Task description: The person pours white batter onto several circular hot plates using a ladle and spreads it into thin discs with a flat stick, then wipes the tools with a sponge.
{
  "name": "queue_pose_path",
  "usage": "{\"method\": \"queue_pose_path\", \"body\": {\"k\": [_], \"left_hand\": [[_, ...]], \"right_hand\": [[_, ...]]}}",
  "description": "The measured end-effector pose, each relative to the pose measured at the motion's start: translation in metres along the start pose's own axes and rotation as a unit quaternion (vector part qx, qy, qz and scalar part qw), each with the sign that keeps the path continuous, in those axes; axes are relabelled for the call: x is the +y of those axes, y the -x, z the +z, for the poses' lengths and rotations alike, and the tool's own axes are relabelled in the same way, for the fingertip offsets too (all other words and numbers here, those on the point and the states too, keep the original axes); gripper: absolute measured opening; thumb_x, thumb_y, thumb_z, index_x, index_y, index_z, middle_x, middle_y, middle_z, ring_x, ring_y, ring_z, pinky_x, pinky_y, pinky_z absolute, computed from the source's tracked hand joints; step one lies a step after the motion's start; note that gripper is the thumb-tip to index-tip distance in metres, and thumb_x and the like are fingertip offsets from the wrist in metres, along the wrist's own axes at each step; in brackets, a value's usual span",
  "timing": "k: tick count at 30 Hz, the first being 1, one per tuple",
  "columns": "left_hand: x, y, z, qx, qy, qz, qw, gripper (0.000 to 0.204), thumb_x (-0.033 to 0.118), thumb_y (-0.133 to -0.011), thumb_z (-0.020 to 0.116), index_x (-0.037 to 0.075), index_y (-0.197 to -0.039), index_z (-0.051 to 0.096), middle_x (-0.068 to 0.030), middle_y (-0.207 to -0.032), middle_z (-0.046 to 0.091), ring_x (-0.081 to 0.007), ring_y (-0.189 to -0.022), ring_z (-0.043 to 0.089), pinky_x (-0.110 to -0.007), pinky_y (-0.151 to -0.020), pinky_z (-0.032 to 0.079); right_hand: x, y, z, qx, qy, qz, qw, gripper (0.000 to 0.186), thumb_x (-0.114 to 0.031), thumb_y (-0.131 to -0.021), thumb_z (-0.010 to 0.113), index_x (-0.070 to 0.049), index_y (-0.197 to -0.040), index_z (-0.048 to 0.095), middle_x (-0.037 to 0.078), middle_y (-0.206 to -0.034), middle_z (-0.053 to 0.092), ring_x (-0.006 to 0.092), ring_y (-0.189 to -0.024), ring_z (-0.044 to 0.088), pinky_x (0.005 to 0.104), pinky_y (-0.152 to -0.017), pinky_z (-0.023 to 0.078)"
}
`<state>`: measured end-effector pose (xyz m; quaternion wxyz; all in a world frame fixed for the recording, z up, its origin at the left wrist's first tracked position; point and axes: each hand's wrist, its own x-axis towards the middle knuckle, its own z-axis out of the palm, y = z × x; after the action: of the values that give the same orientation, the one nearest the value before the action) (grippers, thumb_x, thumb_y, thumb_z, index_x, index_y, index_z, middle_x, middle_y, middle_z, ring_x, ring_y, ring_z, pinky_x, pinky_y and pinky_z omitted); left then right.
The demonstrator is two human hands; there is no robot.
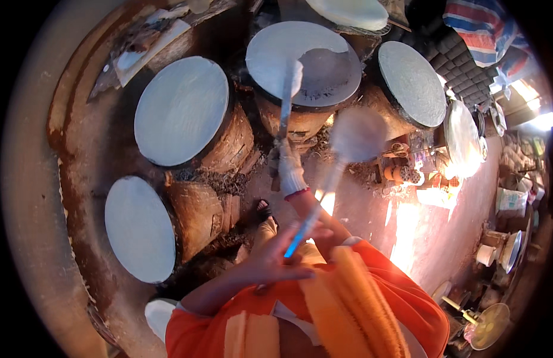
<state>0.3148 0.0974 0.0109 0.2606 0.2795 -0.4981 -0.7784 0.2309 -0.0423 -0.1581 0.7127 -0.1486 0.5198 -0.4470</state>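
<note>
My right hand (pixel 290 171), in a pale glove with a red cuff, grips a long flat spatula (pixel 286 110). The blade reaches over a round griddle (pixel 348 90) straight ahead. A white sheet of batter (pixel 270 53) covers the griddle's left and far part; its edge lies bunched beside the blade, and dark bare surface shows on the right. Lower down, my bare left hand (pixel 279 253) is closed around the blue-ended handle of a long ladle (pixel 359 136). Its round head, blurred by motion, is apart from the griddle, over the floor side to the right.
White-topped round griddles on clay stoves stand around me: one at far left (pixel 182 113), one at near left (pixel 139 230), one at right (pixel 411 83). A pale disc (pixel 348 12) lies beyond. Bricks (pixel 401 174) and a yellow fan (pixel 490 327) are on the right.
</note>
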Motion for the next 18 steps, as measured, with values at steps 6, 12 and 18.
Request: {"method": "queue_pose_path", "body": {"k": [6,12,18], "left_hand": [[-0.012,-0.026,0.043,-0.202,0.111,-0.046,0.972,0.072,0.007,-0.081,0.064,0.004,-0.137,0.02,-0.0099,-0.115,0.051,-0.0084,-0.098,0.049,-0.021,-0.075,0.044],[0.019,-0.038,0.02,-0.246,0.087,-0.065,0.963,0.07,0.008,-0.081,0.066,0.003,-0.135,0.023,-0.0042,-0.09,0.047,-0.0025,-0.062,0.049,-0.018,-0.053,0.039],[0.001,-0.043,0.007,-0.289,0.084,0.035,0.953,0.068,0.01,-0.079,0.067,0.003,-0.134,0.027,-0.0033,-0.101,0.041,-0.0051,-0.078,0.045,-0.02,-0.062,0.038]], "right_hand": [[-0.04,0.047,-0.03,-0.005,-0.083,-0.032,0.996,0.025,-0.037,-0.092,0.047,-0.014,-0.082,0.047,-0.004,-0.055,0.038,0.008,-0.038,0.033,0.0247,-0.035,0.026],[-0.031,0.04,0.021,0.002,0.087,-0.057,0.995,0.026,-0.038,-0.091,0.049,-0.015,-0.078,0.046,-0.005,-0.056,0.041,0.0066,-0.039,0.035,0.0229,-0.035,0.028],[-0.013,0.045,-0.023,0.01,0.024,-0.051,0.998,0.03,-0.04,-0.091,0.048,-0.016,-0.074,0.044,-0.005,-0.055,0.039,0.0079,-0.039,0.034,0.024,-0.036,0.027]]}}
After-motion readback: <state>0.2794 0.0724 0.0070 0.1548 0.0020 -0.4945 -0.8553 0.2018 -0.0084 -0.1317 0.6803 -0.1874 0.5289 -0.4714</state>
